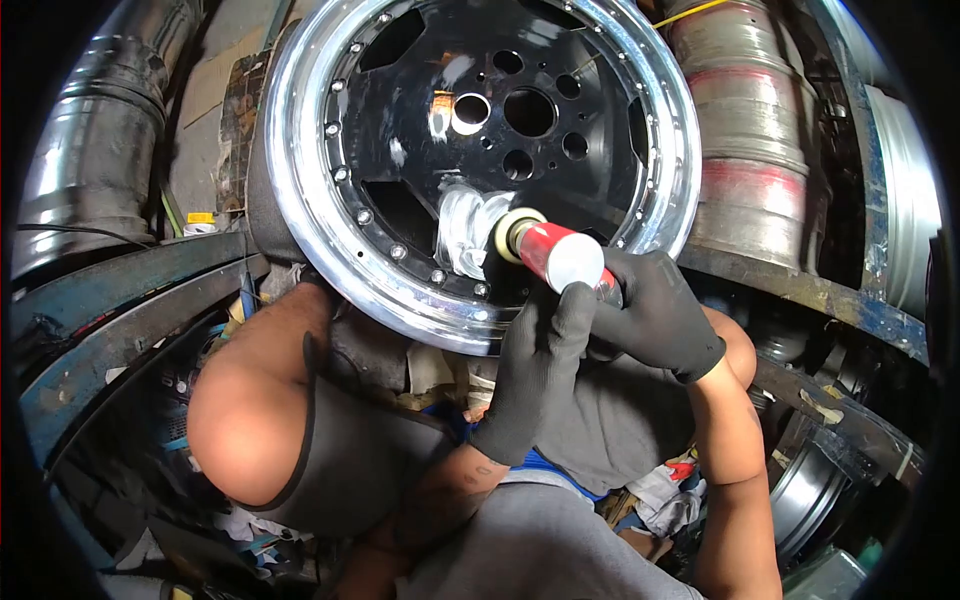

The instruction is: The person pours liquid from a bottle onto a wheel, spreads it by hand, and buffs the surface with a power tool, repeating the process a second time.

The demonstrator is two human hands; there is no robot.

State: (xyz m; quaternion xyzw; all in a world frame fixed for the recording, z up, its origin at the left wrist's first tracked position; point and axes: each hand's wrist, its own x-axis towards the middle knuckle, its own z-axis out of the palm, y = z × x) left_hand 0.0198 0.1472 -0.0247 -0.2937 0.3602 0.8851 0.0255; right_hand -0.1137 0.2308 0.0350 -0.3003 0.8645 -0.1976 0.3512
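Note:
A black wheel (620,120) with a shiny chrome rim and a ring of bolts lies face up before my knees. Both my hands wear dark gloves. My left hand (545,365) is closed against the near side of a red polishing tool (545,245) with a silver end. My right hand (655,310) wraps round the tool's body from the right. The tool's pale round pad (508,232) touches the wheel's black face, beside a smeared white patch (460,235). Part of the tool is hidden behind my gloves.
Stacked metal rims (745,130) stand at the right behind a blue-edged metal beam (840,320). More shiny rims (95,150) are at the upper left, above curved metal bars (130,280). Cloths (670,500) and clutter lie below on the right.

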